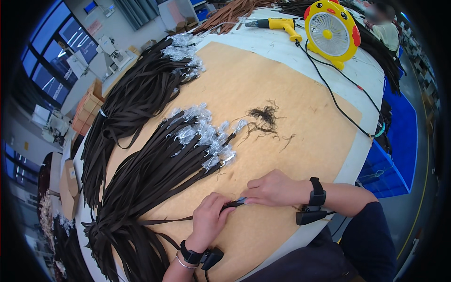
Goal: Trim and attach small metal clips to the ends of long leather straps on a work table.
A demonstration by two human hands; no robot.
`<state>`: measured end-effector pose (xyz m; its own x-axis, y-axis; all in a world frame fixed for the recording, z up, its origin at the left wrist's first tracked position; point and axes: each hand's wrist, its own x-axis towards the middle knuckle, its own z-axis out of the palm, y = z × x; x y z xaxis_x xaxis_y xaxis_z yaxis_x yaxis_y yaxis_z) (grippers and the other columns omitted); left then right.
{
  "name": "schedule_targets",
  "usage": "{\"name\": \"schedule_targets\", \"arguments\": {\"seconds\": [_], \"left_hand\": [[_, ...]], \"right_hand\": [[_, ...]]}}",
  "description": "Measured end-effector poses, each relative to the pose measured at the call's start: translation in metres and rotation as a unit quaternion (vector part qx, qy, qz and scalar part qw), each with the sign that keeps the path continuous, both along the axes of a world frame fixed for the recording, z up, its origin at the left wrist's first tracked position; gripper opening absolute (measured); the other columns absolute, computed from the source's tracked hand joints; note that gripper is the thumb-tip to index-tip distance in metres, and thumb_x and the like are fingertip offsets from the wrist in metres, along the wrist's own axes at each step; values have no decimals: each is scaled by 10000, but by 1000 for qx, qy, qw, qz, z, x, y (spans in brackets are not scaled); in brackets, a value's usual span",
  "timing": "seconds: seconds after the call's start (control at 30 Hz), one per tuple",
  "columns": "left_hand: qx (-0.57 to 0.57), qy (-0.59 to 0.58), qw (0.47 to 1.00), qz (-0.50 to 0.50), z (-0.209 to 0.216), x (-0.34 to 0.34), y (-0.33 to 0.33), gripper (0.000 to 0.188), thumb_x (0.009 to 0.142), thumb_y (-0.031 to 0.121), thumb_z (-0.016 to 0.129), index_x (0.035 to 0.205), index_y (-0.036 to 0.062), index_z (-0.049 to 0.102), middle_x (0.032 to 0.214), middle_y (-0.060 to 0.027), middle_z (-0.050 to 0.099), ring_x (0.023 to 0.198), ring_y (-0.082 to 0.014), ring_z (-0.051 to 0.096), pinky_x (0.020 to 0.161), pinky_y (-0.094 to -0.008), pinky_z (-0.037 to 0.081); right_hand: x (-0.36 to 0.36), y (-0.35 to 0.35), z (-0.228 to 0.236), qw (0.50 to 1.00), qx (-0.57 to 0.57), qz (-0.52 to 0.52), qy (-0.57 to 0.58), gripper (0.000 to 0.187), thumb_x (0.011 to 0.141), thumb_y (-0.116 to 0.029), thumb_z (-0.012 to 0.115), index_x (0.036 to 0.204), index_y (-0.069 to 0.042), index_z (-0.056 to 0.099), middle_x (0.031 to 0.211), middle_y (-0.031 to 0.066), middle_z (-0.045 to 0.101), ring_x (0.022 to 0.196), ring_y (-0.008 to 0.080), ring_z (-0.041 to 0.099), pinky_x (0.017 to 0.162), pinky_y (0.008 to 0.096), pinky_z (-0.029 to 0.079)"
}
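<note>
My left hand (212,218) is closed around the end of a dark flat strap (174,220), which runs left toward a large bundle. Just beyond its fingers, my right hand (272,188) pinches at the same strap end. A small blue and pale bit (241,199) shows between the hands; its kind is too small to tell. The bundle of dark straps (150,164) lies at left, gathered near the table's edge. Its upper ends carry metal hooks in clear plastic wrapping (202,127).
A second strap bundle (141,80) lies farther back. Loose dark threads (264,117) sit mid-board on the tan sheet (300,155). Toward the far right are a yellow heat gun (277,24), a chick-shaped fan (331,33) and black cables. A blue bin (394,155) stands beside the table; another person (383,28) is beyond.
</note>
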<state>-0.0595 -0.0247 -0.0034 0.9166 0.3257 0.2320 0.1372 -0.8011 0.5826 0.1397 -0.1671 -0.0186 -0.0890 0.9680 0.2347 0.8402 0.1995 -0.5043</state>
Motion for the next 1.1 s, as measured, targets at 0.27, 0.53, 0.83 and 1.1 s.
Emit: {"name": "schedule_targets", "arguments": {"seconds": [0.27, 0.53, 0.83, 1.1], "left_hand": [[41, 14, 998, -40, 5, 7, -1, 132, 798, -21, 724, 904, 15, 653, 859, -87, 637, 727, -229, 659, 637, -321, 533], [-146, -2, 987, 63, 22, 54, 26, 98, 857, -26, 669, 952, -4, 671, 865, -115, 654, 716, -240, 642, 655, -306, 510], [120, 52, 986, -104, 14, 79, 8, 459, 829, 23, 659, 1277, 121, 647, 1045, -73, 549, 926, -259, 585, 752, -382, 524], [87, 67, 992, -62, 24, 52, 7, 387, 851, 83, 690, 1235, 87, 644, 1115, -111, 572, 980, -278, 586, 830, -384, 510]], "right_hand": [[4, -2, 5, 1000, -12, -9, 0, 248, 972, -349, 582, 1024, -140, 705, 875, 45, 651, 759, 267, 676, 634, 388, 537], [17, -9, 9, 998, -19, -21, 60, 252, 930, -355, 665, 1042, -137, 723, 858, 38, 683, 713, 256, 664, 587, 376, 519], [56, -7, 17, 906, -20, -216, 364, 287, 1034, -298, 558, 1035, -37, 677, 789, 3, 586, 676, 70, 503, 590, 247, 418], [39, 32, -24, 768, -146, -67, 620, 414, 1077, -345, 446, 1241, -5, 618, 1073, 75, 670, 911, 133, 611, 883, 282, 508]]}}
